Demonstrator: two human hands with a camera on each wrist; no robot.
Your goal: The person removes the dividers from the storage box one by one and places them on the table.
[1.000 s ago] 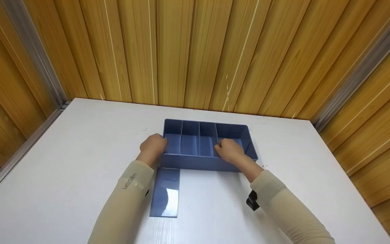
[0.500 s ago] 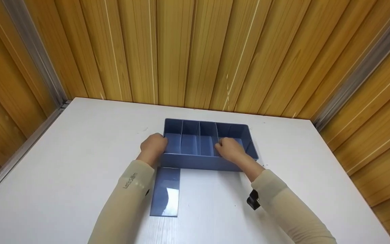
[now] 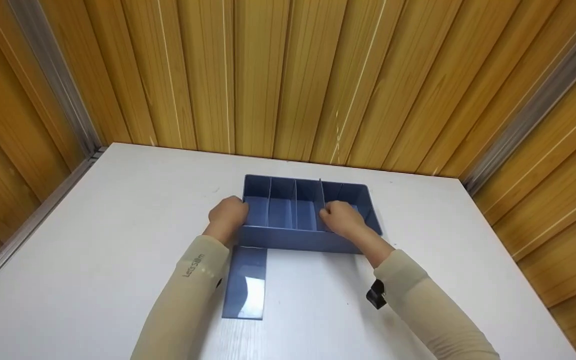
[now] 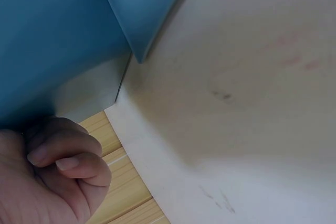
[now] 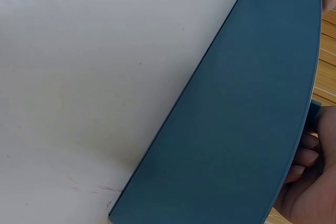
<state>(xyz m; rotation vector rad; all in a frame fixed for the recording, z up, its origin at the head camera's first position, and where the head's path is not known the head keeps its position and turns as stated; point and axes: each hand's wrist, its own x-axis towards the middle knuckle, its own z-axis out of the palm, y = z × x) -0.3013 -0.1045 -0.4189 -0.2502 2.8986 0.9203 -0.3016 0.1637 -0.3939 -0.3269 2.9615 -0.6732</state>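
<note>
A blue divided plastic box (image 3: 298, 241) stands on the white table, its long side toward me. My left hand (image 3: 229, 213) grips the box's left end wall; in the left wrist view its fingers (image 4: 71, 153) are curled beside the blue wall. Inside the box, my right hand (image 3: 344, 219) pinches a thin divider (image 3: 322, 192) whose far top corner pokes slightly above the rim. The right wrist view shows the curled right fingers (image 5: 306, 157) behind the long wall, partly hidden by it, with a bit of the divider's edge (image 5: 314, 109) showing.
A flat, glossy blue panel (image 3: 244, 285) lies on the white table (image 3: 133, 240) in front of the box's left end. Wood-patterned walls (image 3: 258, 75) enclose the table at the back and on both sides.
The divider in my right hand has risen a little, its far corner now above the box rim. My left hand keeps its place on the box.
</note>
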